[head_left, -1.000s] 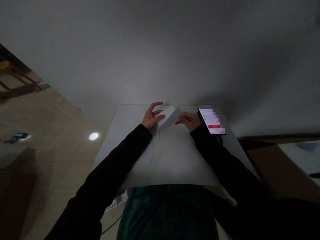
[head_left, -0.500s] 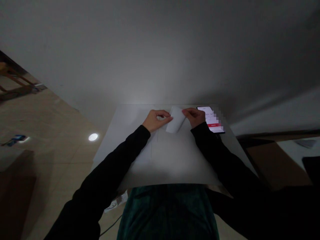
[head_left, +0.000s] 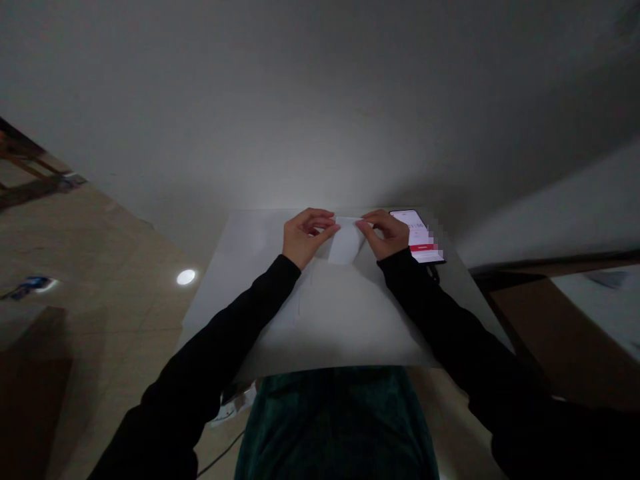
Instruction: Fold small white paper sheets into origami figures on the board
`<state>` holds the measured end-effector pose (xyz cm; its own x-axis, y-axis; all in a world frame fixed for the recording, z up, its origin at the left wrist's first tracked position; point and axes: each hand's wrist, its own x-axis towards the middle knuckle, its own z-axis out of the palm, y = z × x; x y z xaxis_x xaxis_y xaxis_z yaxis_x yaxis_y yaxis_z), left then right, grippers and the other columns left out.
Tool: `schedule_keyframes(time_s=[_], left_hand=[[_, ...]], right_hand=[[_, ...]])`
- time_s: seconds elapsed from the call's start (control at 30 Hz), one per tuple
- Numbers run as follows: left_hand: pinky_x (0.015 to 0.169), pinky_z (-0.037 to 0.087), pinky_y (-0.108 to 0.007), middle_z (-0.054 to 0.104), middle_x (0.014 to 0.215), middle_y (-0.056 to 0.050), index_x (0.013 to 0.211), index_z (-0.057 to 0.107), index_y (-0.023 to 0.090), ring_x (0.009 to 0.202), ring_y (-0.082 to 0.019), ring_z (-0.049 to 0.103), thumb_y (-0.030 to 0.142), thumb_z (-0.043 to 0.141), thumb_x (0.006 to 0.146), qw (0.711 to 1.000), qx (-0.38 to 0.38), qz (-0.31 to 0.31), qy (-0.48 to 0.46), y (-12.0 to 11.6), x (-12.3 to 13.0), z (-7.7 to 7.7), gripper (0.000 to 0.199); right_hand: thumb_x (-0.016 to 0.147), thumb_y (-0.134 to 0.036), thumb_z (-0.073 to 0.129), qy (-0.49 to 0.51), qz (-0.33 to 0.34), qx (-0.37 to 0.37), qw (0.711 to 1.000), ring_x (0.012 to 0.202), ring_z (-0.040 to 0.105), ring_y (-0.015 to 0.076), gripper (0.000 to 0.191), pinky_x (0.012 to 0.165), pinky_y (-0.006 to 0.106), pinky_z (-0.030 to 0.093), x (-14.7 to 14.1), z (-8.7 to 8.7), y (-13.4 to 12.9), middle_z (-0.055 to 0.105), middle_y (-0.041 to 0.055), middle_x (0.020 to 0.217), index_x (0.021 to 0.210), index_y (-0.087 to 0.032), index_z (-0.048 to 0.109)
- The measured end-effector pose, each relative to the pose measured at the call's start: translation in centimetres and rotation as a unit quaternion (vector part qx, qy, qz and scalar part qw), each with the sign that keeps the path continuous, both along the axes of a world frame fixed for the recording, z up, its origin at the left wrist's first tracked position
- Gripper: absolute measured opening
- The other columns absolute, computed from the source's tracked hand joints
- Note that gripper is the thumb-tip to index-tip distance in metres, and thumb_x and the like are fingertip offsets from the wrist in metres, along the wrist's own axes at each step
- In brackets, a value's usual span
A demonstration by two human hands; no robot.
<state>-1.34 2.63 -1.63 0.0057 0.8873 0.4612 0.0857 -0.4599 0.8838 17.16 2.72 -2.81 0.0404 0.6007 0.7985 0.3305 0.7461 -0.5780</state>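
A folded piece of white paper [head_left: 345, 243] stands curved between my hands, near the far edge of the white table [head_left: 240, 313]. My left hand [head_left: 306, 237] pinches its left side with the fingertips, and my right hand [head_left: 385, 233] pinches its right side. A black smartphone [head_left: 417, 235] with a lit screen lies just beyond my right hand, not touched by it. Part of its screen is pixelated. A flat, pale sheet [head_left: 300, 303] lies on the table under my left forearm.
A white wall rises behind the table. A beige tiled floor [head_left: 100, 267] spreads to the left, with a wooden frame [head_left: 25, 157] at the far left. A brown surface [head_left: 555, 340] lies to the right. A dark green garment [head_left: 335, 427] fills the bottom.
My hands have come closer together, and the paper now curves between both sets of fingertips. The view has tilted slightly, and the smartphone looks less blurred.
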Motion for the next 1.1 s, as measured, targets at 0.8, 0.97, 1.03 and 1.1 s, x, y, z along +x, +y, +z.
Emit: schedule_keyframes(time_s=[0.8,0.97,1.03,1.1], left_hand=[[0.053,0.053,-0.022,0.071,0.075,-0.004,0.079,0.07,0.016,0.066,-0.012,0.065,0.032,0.08,0.063,0.995,-0.068,-0.036,-0.063,-1.4,1.9,0.1,0.024],[0.057,0.056,-0.023,0.07,0.075,-0.003,0.079,0.069,0.016,0.068,-0.013,0.066,0.032,0.081,0.062,0.993,-0.074,-0.05,-0.078,-1.6,2.1,0.1,0.026],[0.059,0.057,-0.024,0.07,0.075,-0.003,0.079,0.069,0.017,0.068,-0.013,0.066,0.032,0.081,0.062,0.992,-0.079,-0.052,-0.088,-1.6,2.1,0.0,0.026],[0.06,0.058,-0.024,0.07,0.076,-0.003,0.08,0.069,0.017,0.068,-0.012,0.066,0.031,0.082,0.061,0.99,-0.085,-0.058,-0.094,-1.6,2.0,-0.1,0.027]], right_hand=[[0.079,-0.033,0.066,0.012,-0.06,-0.04,0.997,0.062,0.057,0.0122,0.015,0.057,0.028,0.046,-1.2,0.5,-1.3,0.062,-0.0023,0.067,0.072,-0.023,0.059],[0.079,-0.03,0.066,0.033,-0.061,-0.033,0.997,0.062,0.058,0.0125,0.012,0.057,0.028,0.046,-1.5,0.9,-1.8,0.062,-0.0022,0.068,0.072,-0.022,0.06],[0.079,-0.028,0.066,0.037,-0.048,-0.024,0.998,0.062,0.059,0.0125,0.01,0.058,0.028,0.047,-1.5,1.1,-1.9,0.063,-0.0021,0.068,0.073,-0.022,0.06],[0.079,-0.026,0.066,0.043,-0.037,-0.016,0.998,0.063,0.06,0.0126,0.008,0.058,0.028,0.047,-1.5,1.1,-1.9,0.064,-0.0018,0.069,0.074,-0.022,0.061]])
